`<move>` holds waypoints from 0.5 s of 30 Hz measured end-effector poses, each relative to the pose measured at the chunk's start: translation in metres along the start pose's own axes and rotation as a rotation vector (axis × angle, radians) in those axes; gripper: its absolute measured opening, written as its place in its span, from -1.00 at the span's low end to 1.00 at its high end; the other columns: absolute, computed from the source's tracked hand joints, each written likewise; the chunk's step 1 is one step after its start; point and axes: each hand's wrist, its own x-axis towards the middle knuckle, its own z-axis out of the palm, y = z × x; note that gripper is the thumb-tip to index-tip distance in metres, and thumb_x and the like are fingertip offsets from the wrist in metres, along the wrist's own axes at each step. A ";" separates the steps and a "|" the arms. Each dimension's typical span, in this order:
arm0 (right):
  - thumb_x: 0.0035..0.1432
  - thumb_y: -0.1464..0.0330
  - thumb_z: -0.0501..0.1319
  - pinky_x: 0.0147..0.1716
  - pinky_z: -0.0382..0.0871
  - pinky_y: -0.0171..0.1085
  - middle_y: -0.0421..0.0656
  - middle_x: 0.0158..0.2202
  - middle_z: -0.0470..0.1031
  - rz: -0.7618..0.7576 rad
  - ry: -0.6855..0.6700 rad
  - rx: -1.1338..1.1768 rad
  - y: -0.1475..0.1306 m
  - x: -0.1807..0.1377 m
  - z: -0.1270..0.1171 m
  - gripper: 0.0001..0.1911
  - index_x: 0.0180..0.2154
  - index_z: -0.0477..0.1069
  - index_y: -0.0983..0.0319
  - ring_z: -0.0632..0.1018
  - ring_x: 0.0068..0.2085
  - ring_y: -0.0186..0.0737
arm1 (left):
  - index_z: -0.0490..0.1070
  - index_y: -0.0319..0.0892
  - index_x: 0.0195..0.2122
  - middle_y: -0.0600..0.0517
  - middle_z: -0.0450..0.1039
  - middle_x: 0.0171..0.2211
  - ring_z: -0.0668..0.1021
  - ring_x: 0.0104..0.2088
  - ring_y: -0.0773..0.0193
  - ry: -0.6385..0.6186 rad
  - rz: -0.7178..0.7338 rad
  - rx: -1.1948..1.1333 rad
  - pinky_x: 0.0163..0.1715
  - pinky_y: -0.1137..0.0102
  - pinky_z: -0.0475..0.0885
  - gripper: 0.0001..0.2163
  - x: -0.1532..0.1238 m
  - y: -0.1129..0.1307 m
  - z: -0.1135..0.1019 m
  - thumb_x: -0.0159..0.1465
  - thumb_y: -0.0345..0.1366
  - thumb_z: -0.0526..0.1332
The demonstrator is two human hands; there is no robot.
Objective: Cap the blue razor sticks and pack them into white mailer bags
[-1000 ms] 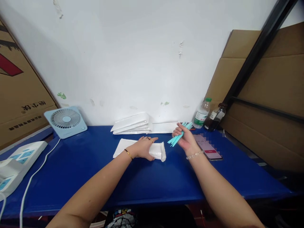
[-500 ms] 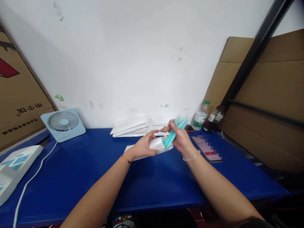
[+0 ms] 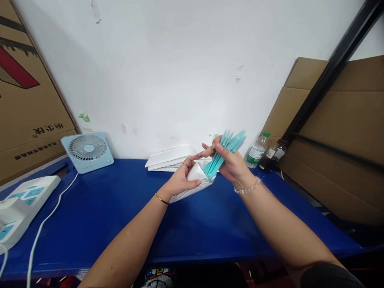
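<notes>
My left hand (image 3: pixel 180 181) is closed around a white padded-looking packet (image 3: pixel 196 174), thumb along its near side and fingers behind. The packet's mouth gapes toward my right hand (image 3: pixel 237 166), which grips a bundle of thin teal sticks (image 3: pixel 220 158). The sticks slant, with their lower ends just inside the packet's mouth and their upper ends fanned out above my right fingers. Their exact kind cannot be made out. Behind my hands, a stack of flat white packets (image 3: pixel 168 157) lies by the wall.
A light blue fan (image 3: pixel 88 150) stands at the back left of the blue table (image 3: pixel 120 216). Nearer is a white power strip (image 3: pixel 27 204) with a cable. At the back right are a green-capped bottle (image 3: pixel 258 150) and a dark bottle (image 3: pixel 272 156), beside cardboard (image 3: pixel 339 148).
The teal sticks and my right hand have risen a little, and the packet is tilted more steeply. My view has shifted slightly; the phone is now mostly behind my right arm.
</notes>
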 end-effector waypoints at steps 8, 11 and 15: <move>0.02 0.12 0.31 0.15 0.15 -0.06 -0.25 -0.50 0.55 -0.004 0.051 -0.010 0.013 -0.011 -0.010 -0.71 -0.42 0.32 0.16 0.60 -0.30 -0.18 | 0.09 -0.11 0.18 -0.07 0.27 -0.01 0.39 -0.06 0.16 -0.025 -0.090 0.125 -0.06 0.28 0.31 -0.33 -0.004 -0.004 0.003 0.06 -0.29 0.33; -0.02 0.13 0.33 0.10 0.22 -0.09 -0.22 -0.45 0.57 0.053 0.191 0.023 0.041 -0.026 -0.023 -0.71 -0.42 0.34 0.17 0.58 -0.19 -0.13 | 0.11 -0.13 0.16 0.02 0.28 -0.19 0.39 -0.22 0.26 -0.047 -0.146 0.266 -0.20 0.37 0.33 -0.35 -0.008 -0.013 0.005 0.05 -0.31 0.31; -0.04 0.23 0.36 -0.10 0.38 -0.19 -0.12 -0.29 0.59 0.281 0.481 0.159 0.099 -0.051 -0.044 -0.76 -0.41 0.41 0.23 0.55 -0.12 -0.10 | 0.18 -0.15 0.11 0.03 0.28 -0.25 0.38 -0.30 0.27 -0.068 -0.250 0.521 -0.25 0.37 0.32 -0.39 -0.013 -0.038 0.010 0.00 -0.33 0.29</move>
